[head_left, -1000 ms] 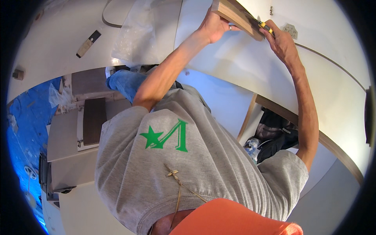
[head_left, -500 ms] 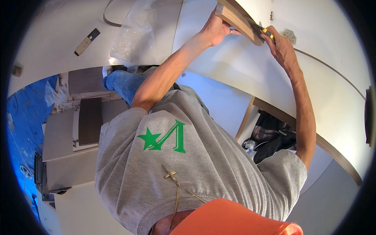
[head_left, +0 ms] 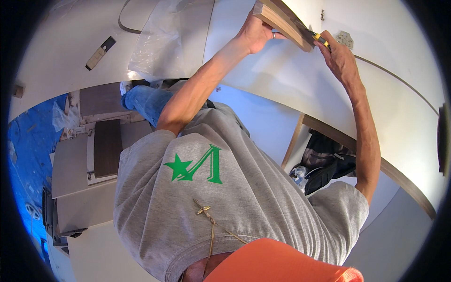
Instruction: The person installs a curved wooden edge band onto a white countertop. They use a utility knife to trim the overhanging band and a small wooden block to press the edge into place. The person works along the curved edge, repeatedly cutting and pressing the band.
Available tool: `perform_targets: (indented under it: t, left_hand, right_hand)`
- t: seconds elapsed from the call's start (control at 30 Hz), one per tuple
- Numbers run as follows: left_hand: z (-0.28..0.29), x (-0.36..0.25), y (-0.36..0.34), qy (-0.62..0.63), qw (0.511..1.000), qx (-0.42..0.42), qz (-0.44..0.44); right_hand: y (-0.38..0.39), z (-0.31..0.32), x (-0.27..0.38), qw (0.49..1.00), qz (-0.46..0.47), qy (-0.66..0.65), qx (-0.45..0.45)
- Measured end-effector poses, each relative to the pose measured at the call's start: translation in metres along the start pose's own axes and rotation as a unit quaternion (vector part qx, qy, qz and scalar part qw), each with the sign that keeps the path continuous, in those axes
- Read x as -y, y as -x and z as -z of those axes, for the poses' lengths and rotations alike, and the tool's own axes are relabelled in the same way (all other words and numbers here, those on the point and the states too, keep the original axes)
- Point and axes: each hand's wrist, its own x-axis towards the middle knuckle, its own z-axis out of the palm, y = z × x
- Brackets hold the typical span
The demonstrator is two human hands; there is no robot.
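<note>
At the top of the view, my left hand (head_left: 256, 35) is closed round a wooden board (head_left: 282, 24) with a pale brown edge, held up above the white worktop. A ring shows on one finger. My right hand (head_left: 340, 58) grips a yellow and black utility knife (head_left: 323, 41). Its blade end is against or very close to the dark face of the board near the lower right end; exact contact cannot be made out. The far part of the board runs out of view.
On the white worktop (head_left: 183, 61) lie a clear plastic sheet (head_left: 157, 47), a dark-and-beige tool (head_left: 100, 53) and a curved strip (head_left: 123, 21). A metal plate (head_left: 344, 40) sits right of my right hand. Dark bags (head_left: 324, 157) fill an open compartment below. Boards (head_left: 107, 148) stand at left.
The view has shifted a little, so the worktop items appear slightly further left. Both hands keep their holds on the board and the knife, with hardly any movement.
</note>
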Motion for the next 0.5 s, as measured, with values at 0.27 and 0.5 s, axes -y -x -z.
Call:
perform_targets:
  t: [0.27, 0.5]
  left_hand:
    - [-0.003, -0.001, -0.002, -0.012, 1.000, -0.016, -0.004]
    - [0.003, 0.003, -0.005, -0.018, 1.000, 0.003, -0.006]
  right_hand:
    - [0.005, 0.002, -0.004, 1.000, 0.003, 0.028, 0.002]
    - [0.013, 0.002, -0.010, 0.999, -0.012, 0.031, 0.005]
